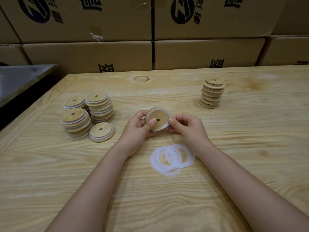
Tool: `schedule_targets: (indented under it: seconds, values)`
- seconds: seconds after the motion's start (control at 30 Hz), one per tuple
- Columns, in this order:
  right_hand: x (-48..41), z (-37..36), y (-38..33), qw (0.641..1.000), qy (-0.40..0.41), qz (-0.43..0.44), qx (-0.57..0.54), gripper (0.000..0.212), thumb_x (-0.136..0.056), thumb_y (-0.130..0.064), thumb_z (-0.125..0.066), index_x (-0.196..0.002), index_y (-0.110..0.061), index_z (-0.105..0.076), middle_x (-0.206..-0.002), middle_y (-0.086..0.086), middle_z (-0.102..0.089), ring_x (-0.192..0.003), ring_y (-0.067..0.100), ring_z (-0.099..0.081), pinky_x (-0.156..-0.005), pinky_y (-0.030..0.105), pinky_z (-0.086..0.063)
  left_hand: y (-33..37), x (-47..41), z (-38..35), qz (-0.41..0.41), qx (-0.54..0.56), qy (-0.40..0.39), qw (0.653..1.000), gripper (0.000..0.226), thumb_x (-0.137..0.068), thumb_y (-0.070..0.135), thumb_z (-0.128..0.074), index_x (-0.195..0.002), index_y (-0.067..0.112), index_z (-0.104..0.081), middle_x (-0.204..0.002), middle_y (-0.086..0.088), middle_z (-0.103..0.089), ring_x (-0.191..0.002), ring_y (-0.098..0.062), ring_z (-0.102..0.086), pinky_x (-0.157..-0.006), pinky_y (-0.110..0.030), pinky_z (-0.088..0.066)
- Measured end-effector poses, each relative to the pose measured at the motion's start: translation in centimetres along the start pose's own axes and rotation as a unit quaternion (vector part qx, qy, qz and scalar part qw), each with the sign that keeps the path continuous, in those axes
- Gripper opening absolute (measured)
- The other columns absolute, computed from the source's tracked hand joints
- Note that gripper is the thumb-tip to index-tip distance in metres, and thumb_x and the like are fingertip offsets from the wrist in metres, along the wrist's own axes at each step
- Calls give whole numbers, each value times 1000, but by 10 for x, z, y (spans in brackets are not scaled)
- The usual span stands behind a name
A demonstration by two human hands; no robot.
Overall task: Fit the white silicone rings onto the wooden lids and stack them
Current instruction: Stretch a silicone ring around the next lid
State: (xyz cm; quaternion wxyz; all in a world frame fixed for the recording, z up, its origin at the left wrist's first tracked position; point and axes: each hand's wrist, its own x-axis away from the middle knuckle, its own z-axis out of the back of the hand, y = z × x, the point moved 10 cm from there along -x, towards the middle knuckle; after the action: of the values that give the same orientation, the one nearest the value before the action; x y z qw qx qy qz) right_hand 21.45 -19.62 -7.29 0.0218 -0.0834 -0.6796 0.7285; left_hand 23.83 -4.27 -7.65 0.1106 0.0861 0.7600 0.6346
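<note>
Left hand (139,126) grips a wooden lid (156,115) held up off the table, thumb pressed on its face beside the centre hole. Right hand (187,127) pinches the white ring (164,127) at the lid's right edge.

Behind, a wall of cardboard cartons (83,52) backs the wooden table (242,148). On its left stand the ringed stacks (100,108), with a single ringed lid (102,132) lying just beside them. Far to the right stands a bare stack (211,94) that shows no white. Below the hands lies a heap of loose rings (172,159).

The step in hand looks to be seating the ring, which sits round the far rim but hangs slack near the pinch. Next, I judge, the fingers must work it round until it lies even, then set the lid on the left stacks.
</note>
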Motion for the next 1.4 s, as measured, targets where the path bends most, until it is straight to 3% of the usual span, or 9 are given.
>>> schedule_targets:
  seconds: [0.23, 0.47, 0.73, 0.83, 1.07, 1.27, 1.4]
  values:
    - [2, -3, 0, 999, 2, -1, 33, 9, -83, -17, -72, -75, -15, -67, -82, 8, -71, -79, 18, -66, -87, 38, -55, -1, -1, 4, -6, 14, 16, 1000, 12, -91, 3, -55, -97, 13, -52, -83, -10, -71, -87, -27, -68, -83, -39, -57]
    - [4, -5, 0, 1000, -17, -10, -6, 9, -84, -10, -69, -76, -12, -68, -78, 4, -74, -82, 19, -72, -88, 38, -55, -2, -1, 6, 1, 35, 21, 999, 9, -93, 2, -52, -97, 11, -52, -86, -11, -69, -90, -30, -67, -82, -40, -57]
    - [3, -10, -3, 999, -42, 0, -24, 7, -85, -7, -67, -78, -9, -68, -76, 4, -73, -78, 15, -71, -85, 32, -54, -1, 1, 7, 14, 80, 7, 997, 8, -94, 5, -51, -102, 5, -52, -87, -11, -72, -86, -27, -71, -66, -32, -58]
    - [2, -9, -5, 999, -42, 19, 27, 6, -86, -9, -67, -80, -10, -68, -74, -1, -72, -76, 11, -70, -78, 25, -53, -1, 0, 7, 16, 70, 7, 997, 11, -93, 6, -52, -104, 4, -52, -90, -13, -71, -89, -28, -70, -68, -33, -58]
    - [2, -9, -2, 999, -46, 3, 27, 7, -84, -16, -70, -79, -12, -72, -81, 6, -72, -80, 14, -66, -83, 28, -54, -1, -1, 7, 13, 62, 6, 998, 10, -93, 5, -52, -102, 7, -52, -89, -12, -70, -85, -22, -70, -69, -30, -57]
    - [5, -13, 2, 997, -37, -9, 69, 13, -82, -21, -73, -81, -8, -71, -77, 0, -68, -74, 7, -61, -75, 23, -49, 0, 0, 6, 0, 48, 4, 999, 12, -91, 3, -55, -101, 9, -52, -91, -13, -71, -91, -27, -69, -81, -37, -57]
    - [5, -13, -1, 996, -44, -6, 82, 10, -83, -20, -71, -75, -16, -68, -68, -9, -63, -64, 0, -57, -69, 18, -46, 1, 0, 4, -3, 47, 1, 999, 12, -91, 2, -54, -99, 9, -50, -86, -9, -72, -87, -24, -70, -78, -36, -58]
